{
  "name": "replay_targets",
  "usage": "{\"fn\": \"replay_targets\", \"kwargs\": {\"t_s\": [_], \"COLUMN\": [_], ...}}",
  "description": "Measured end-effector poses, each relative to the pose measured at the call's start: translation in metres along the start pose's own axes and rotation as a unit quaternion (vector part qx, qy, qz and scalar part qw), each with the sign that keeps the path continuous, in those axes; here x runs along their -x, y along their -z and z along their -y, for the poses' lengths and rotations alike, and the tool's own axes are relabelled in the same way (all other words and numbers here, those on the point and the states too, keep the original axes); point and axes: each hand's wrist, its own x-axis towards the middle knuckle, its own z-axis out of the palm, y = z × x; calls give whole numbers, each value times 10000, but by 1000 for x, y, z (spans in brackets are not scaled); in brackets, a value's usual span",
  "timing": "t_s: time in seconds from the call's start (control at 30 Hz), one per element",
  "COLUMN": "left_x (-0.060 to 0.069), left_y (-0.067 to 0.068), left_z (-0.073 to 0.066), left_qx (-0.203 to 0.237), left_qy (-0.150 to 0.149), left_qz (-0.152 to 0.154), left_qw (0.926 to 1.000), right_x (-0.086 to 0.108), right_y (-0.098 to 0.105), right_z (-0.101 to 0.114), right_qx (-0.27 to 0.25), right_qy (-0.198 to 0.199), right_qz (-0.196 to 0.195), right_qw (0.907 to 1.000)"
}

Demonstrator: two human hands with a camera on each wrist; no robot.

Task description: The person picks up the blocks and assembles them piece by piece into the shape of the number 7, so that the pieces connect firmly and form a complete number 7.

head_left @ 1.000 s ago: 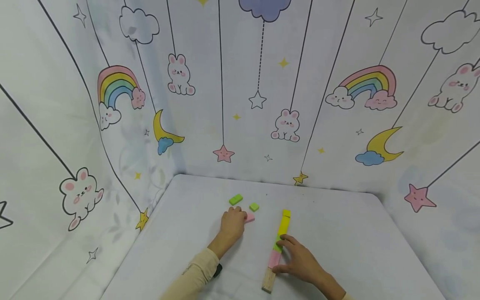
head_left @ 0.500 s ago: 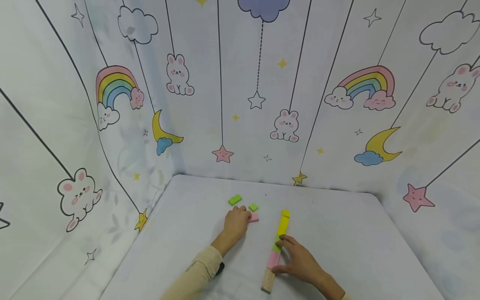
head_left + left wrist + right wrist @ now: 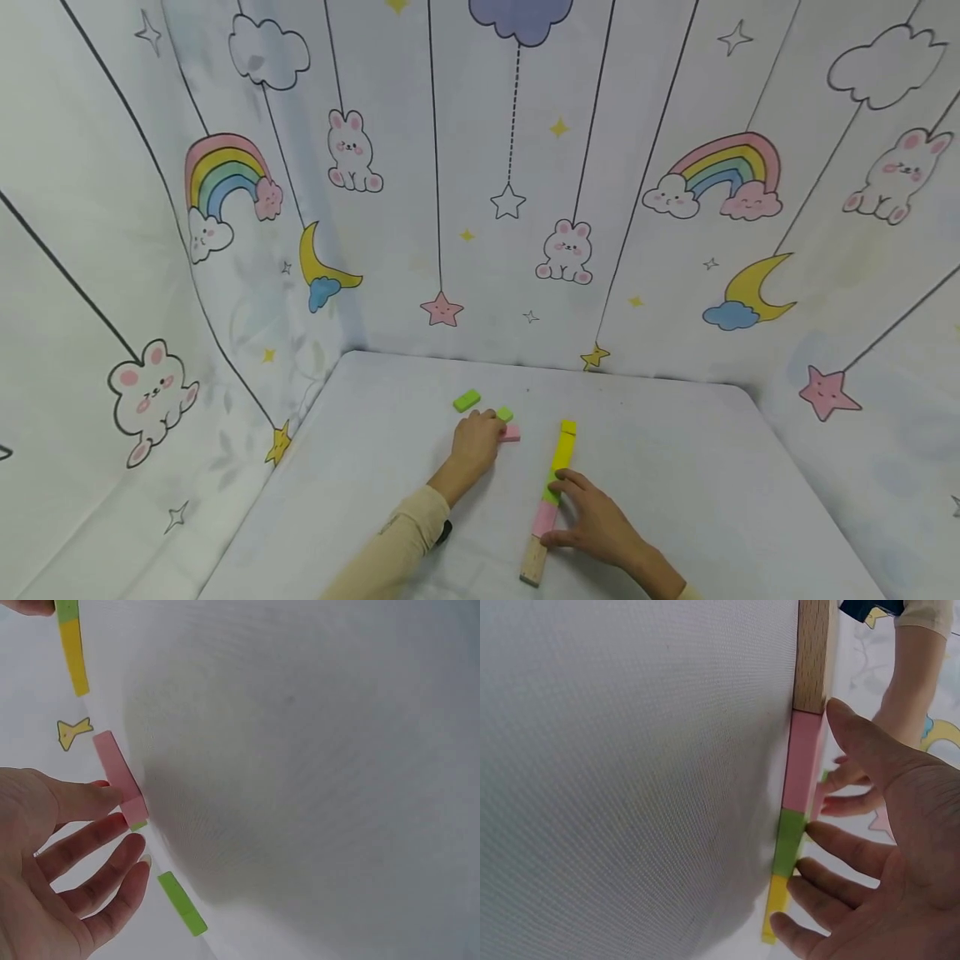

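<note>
The left hand (image 3: 476, 446) pinches a pink block (image 3: 118, 771) between thumb and fingers, low over the white table. A small green block (image 3: 505, 414) lies just behind it, and a longer green block (image 3: 467, 401) to the left. The right hand (image 3: 600, 521) rests its fingertips along a row of blocks: wood (image 3: 812, 667) nearest the person, then pink (image 3: 802, 761), green (image 3: 788, 844) and yellow (image 3: 776, 904). Its thumb touches near the joint of wood and pink, while its fingers lie by the green part, spread and relaxed.
A white cloth covers the table (image 3: 697, 467). Behind and at both sides hangs a white curtain (image 3: 390, 250) printed with rabbits, rainbows, moons and stars. A dark object (image 3: 444, 532) shows beside the left sleeve.
The left hand has slid slightly to the right with the pink block, now nearer the small green one. The right hand keeps its place on the row; the head view has shifted a little.
</note>
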Motion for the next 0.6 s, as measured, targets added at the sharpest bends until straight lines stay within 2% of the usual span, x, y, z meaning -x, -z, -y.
{"fn": "replay_targets", "kwargs": {"t_s": [0.4, 0.6], "left_x": [-10, -13], "left_y": [-8, -6], "left_z": [-6, -10], "left_qx": [63, 144], "left_qy": [-67, -123], "left_qz": [-62, -233], "left_qw": [9999, 9995], "right_x": [1, 2], "right_y": [0, 0], "right_z": [-1, 0], "right_qx": [-111, -144], "right_qy": [101, 101], "right_qz": [-27, -49], "right_qw": [9999, 9998]}}
